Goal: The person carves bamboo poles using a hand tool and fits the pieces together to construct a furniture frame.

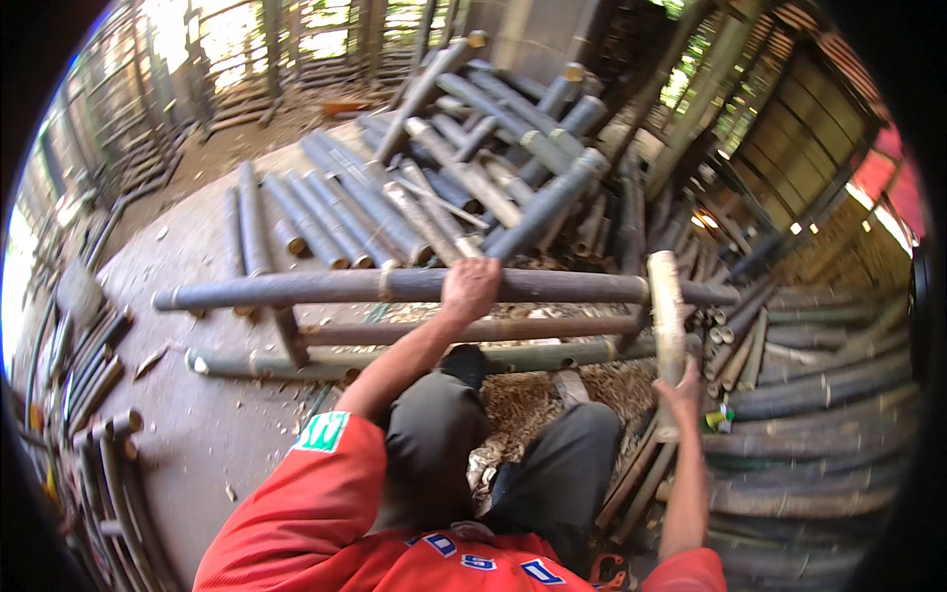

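A long dark bamboo pole (582,287) runs crosswise in front of me, the upper rail of a bamboo frame. My left hand (471,289) is closed over this rail near its middle. Right behind that hand, a thick dark bamboo piece (547,205) slants up and away; whether it touches the rail is hidden. At the right, my right hand (679,395) is wrapped round the lower part of a pale, thick, club-like length of wood or bamboo (667,306). Its upper end overlaps the rail's right part in view; contact cannot be told. The frame's lower green-grey pole (266,365) lies near my feet.
Cut bamboo lengths (330,212) lie behind the rail, with a jumbled heap (493,118) farther back. Long poles (809,444) are stacked at the right. More short pieces (99,375) lie at the left. Shavings (528,414) cover the ground between my legs.
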Tool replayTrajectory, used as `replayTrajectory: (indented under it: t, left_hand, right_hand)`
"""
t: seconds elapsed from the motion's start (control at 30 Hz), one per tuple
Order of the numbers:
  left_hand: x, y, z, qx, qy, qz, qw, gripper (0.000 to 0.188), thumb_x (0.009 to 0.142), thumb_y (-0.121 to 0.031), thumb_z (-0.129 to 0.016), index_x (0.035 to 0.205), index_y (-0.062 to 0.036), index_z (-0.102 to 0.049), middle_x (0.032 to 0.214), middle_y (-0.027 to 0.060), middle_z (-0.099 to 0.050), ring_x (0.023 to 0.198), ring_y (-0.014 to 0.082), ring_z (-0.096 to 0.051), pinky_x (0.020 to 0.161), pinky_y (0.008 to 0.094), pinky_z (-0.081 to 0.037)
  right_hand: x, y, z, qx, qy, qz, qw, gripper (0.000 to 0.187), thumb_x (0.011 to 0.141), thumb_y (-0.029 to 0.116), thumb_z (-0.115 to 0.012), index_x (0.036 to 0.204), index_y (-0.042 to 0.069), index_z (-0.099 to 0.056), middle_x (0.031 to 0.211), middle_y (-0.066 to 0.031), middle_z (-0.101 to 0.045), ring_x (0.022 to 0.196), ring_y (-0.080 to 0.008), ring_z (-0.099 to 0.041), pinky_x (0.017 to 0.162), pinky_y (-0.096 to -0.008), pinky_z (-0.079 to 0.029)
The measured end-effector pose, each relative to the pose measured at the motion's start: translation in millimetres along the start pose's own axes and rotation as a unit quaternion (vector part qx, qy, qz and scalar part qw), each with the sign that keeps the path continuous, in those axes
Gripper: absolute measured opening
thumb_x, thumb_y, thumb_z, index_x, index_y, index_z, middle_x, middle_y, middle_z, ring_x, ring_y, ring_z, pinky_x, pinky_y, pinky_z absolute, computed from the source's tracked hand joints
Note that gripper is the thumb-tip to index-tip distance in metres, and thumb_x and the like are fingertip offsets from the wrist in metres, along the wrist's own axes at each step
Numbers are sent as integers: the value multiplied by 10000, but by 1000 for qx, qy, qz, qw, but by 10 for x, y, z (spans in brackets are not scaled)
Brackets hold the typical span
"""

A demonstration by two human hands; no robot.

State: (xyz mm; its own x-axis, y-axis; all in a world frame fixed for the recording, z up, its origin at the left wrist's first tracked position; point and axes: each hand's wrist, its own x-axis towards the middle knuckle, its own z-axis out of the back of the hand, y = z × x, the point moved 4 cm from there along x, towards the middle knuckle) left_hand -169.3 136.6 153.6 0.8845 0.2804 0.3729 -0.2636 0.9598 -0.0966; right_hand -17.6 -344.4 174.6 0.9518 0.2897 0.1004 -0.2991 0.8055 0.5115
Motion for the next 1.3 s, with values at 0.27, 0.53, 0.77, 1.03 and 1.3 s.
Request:
replayTrajectory:
  t: [0.27, 0.53, 0.77, 1.03, 1.3]
  left_hand:
    - [-32, -52, 107, 8, 37, -24, 999, 527, 693, -182, -765, 1158, -17, -582, 1113, 194, -677, 1111, 358, -660, 950, 461, -506]
    - [-152, -211, 198, -5, 44, -62, 997, 588, 703, -243, -788, 1165, -16, -503, 1145, 218, -628, 1135, 407, -609, 974, 519, -464]
    - [-200, -242, 218, 21, 74, -99, 992, 753, 704, -294, -830, 1290, 9, -465, 1163, 239, -641, 1121, 422, -637, 926, 510, -512]
    - [-213, -364, 340, -35, 191, -96, 976, 633, 605, -346, -846, 1078, 7, -619, 978, 254, -725, 965, 409, -718, 865, 494, -562]
    - [-349, -180, 630, -203, 177, -72, 960, 788, 667, -440, -860, 1249, 37, -626, 1176, 270, -689, 1146, 409, -651, 991, 474, -505]
  right_hand:
    - [-2880, -763, -1392, 54, 5, -203, 978, 1027, 657, 334, -921, 1485, 3, -412, 1283, -331, -609, 1230, -448, -607, 964, -505, -518]
    - [-3738, -916, -1956, 13, 63, -264, 962, 868, 716, 306, -883, 1419, 1, -474, 1209, -303, -631, 1165, -413, -637, 927, -497, -523]
    - [-3686, -1125, -2281, -15, 85, -224, 971, 731, 768, 282, -849, 1361, -1, -529, 1145, -279, -650, 1108, -382, -664, 895, -490, -528]
    - [-2733, -574, -1239, 175, -17, -229, 958, 387, 942, 208, -714, 1244, -13, -617, 1018, -213, -683, 974, -332, -700, 827, -440, -533]
    - [-889, 1865, -520, 554, -43, -72, 828, 532, 899, 347, -787, 1265, 58, -531, 1082, -129, -634, 972, -203, -670, 785, -378, -612]
